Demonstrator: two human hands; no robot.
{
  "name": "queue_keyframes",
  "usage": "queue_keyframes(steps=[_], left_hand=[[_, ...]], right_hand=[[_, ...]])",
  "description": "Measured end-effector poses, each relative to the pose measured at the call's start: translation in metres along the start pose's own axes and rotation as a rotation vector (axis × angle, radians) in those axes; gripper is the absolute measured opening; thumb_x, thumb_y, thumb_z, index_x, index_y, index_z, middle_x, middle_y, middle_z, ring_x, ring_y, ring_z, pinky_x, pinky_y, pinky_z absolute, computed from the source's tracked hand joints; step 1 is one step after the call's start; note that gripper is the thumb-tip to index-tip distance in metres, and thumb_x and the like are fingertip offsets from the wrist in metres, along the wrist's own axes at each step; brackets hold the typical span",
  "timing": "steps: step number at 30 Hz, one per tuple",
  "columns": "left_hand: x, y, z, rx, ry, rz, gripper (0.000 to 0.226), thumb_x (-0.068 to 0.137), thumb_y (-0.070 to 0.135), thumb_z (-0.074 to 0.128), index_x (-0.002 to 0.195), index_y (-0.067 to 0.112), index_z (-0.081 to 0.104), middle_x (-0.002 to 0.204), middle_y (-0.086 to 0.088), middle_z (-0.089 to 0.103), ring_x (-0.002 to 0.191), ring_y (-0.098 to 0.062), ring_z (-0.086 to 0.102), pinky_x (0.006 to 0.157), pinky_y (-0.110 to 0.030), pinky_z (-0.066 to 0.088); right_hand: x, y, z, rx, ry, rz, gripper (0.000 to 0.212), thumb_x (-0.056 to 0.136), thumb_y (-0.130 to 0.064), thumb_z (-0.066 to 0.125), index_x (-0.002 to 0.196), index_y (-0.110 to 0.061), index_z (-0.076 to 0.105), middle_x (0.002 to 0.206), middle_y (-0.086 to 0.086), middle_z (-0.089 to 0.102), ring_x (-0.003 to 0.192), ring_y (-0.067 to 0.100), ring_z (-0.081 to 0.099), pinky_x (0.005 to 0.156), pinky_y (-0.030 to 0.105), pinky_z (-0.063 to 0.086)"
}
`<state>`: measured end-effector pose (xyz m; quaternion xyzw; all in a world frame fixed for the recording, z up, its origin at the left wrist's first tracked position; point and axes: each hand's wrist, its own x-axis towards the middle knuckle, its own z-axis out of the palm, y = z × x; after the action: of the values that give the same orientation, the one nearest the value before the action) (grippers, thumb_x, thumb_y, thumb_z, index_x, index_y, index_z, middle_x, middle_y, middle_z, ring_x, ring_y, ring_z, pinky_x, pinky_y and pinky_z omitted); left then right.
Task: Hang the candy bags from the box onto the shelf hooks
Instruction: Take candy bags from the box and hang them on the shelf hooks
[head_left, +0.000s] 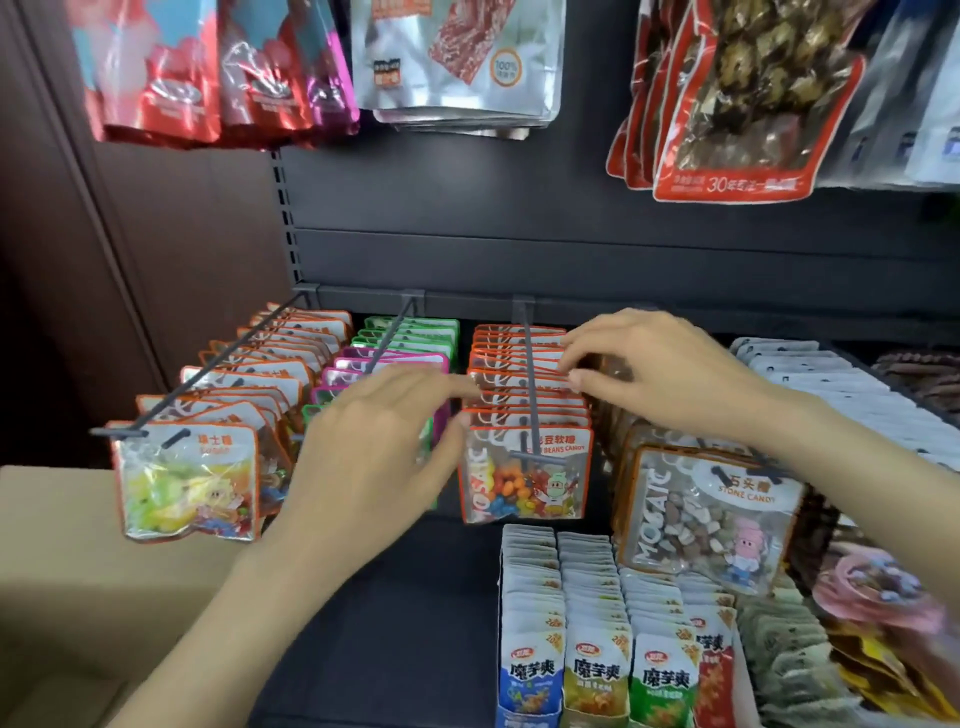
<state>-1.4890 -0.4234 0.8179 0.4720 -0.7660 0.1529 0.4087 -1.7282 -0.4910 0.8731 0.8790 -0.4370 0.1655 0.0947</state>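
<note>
Touching jelly bean bags (524, 410) on hook (531, 384) — left hand (374, 441), right hand (670, 374)

The jelly-bean bags (525, 467) are clear with orange borders and white headers, showing beans in red, orange, yellow and blue. Left of them, one row of bags (395, 358) is edged magenta, with green-edged ones (415, 330) behind. Farther left, the orange-edged bags (189, 480) hold yellow and green sweets. Right of the jelly-bean bags, the stone-candy bag (706, 514) shows brown, grey and white pieces and a pink cartoon figure. The hooks (530, 374) and back panel (571, 249) are dark grey. The box (78, 571) is plain tan.
</note>
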Motion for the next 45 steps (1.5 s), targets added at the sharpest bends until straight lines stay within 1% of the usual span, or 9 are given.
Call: queue_keyframes(steps=[6,10,13,18,21,25,34,39,45], left_hand=[[-0.007,-0.032,-0.075,-0.005,0.204,-0.043,0.026,0.095,0.029,0.047,0.097,0.020,0.071,0.087,0.019,0.064,0.082,-0.006,0.061,0.075,-0.026,0.046],[0.006,-0.083,-0.100,0.021,0.118,-0.196,0.028,0.091,0.038,0.044,0.095,0.025,0.069,0.075,0.013,0.070,0.068,-0.011,0.066,0.069,-0.038,0.054],[0.021,-0.125,-0.100,0.070,-0.091,-0.235,0.036,0.083,0.046,0.040,0.096,0.029,0.069,0.082,0.009,0.073,0.074,-0.017,0.068,0.073,-0.034,0.052],[0.046,-0.163,-0.056,0.156,-0.572,-0.014,0.051,0.086,0.041,0.038,0.127,0.019,0.061,0.128,-0.001,0.062,0.119,-0.020,0.056,0.097,-0.031,0.043],[0.058,-0.167,-0.024,0.201,-0.845,0.104,0.057,0.102,0.040,0.030,0.150,0.012,0.028,0.157,-0.006,0.027,0.145,-0.020,0.024,0.117,-0.034,0.021],[0.063,-0.170,0.007,0.262,-1.077,0.132,0.066,0.103,0.046,0.019,0.152,0.009,-0.006,0.161,-0.006,-0.013,0.148,-0.015,-0.010,0.118,-0.034,-0.006],[0.055,-0.182,-0.003,0.095,-1.104,0.127,0.060,0.103,0.048,0.016,0.154,0.022,-0.003,0.160,-0.002,-0.016,0.147,-0.014,-0.014,0.117,-0.039,-0.013],[0.061,-0.177,-0.004,0.050,-1.065,0.088,0.055,0.103,0.044,0.023,0.153,0.021,0.014,0.162,-0.006,-0.001,0.149,-0.016,-0.001,0.120,-0.043,-0.003],[0.061,-0.177,0.001,0.146,-1.081,0.092,0.071,0.101,0.050,0.027,0.153,0.018,-0.009,0.162,-0.004,-0.002,0.149,-0.017,0.000,0.120,-0.044,-0.005]], right_hand=[[0.024,-0.034,-0.017,0.171,0.129,-0.075,0.027,0.092,-0.034,0.056,0.117,-0.033,0.066,0.104,-0.016,0.071,0.095,0.004,0.065,0.085,0.036,0.053],[0.053,-0.065,-0.012,0.118,0.089,-0.135,0.029,0.094,-0.035,0.054,0.120,-0.036,0.063,0.106,-0.016,0.070,0.096,0.008,0.066,0.083,0.038,0.054],[0.079,-0.080,0.000,-0.054,-0.070,-0.155,0.042,0.098,-0.040,0.047,0.140,-0.037,0.044,0.133,-0.011,0.058,0.114,0.015,0.059,0.091,0.036,0.049],[0.117,-0.090,0.035,-0.170,-0.385,-0.060,0.056,0.104,-0.038,0.033,0.155,-0.028,0.012,0.160,-0.003,0.022,0.143,0.019,0.029,0.109,0.035,0.032],[0.132,-0.096,0.051,-0.176,-0.563,0.007,0.058,0.106,-0.032,0.029,0.156,-0.015,0.005,0.163,0.002,0.003,0.149,0.017,0.009,0.117,0.027,0.012],[0.136,-0.103,0.070,-0.118,-0.694,0.124,0.065,0.105,-0.039,0.025,0.154,-0.007,-0.003,0.162,0.009,-0.010,0.150,0.018,-0.005,0.115,0.021,-0.001],[0.127,-0.124,0.067,-0.075,-0.723,0.305,0.066,0.104,-0.045,0.022,0.155,-0.010,-0.004,0.162,0.004,-0.010,0.150,0.017,-0.004,0.119,0.028,0.003],[0.123,-0.137,0.065,-0.033,-0.679,0.332,0.072,0.102,-0.051,0.027,0.152,-0.002,0.012,0.159,0.011,0.014,0.147,0.024,0.016,0.119,0.037,0.017],[0.112,-0.142,0.074,-0.045,-0.568,0.314,0.065,0.104,-0.045,0.030,0.151,-0.003,0.017,0.158,0.015,0.019,0.146,0.027,0.017,0.119,0.040,0.016]])
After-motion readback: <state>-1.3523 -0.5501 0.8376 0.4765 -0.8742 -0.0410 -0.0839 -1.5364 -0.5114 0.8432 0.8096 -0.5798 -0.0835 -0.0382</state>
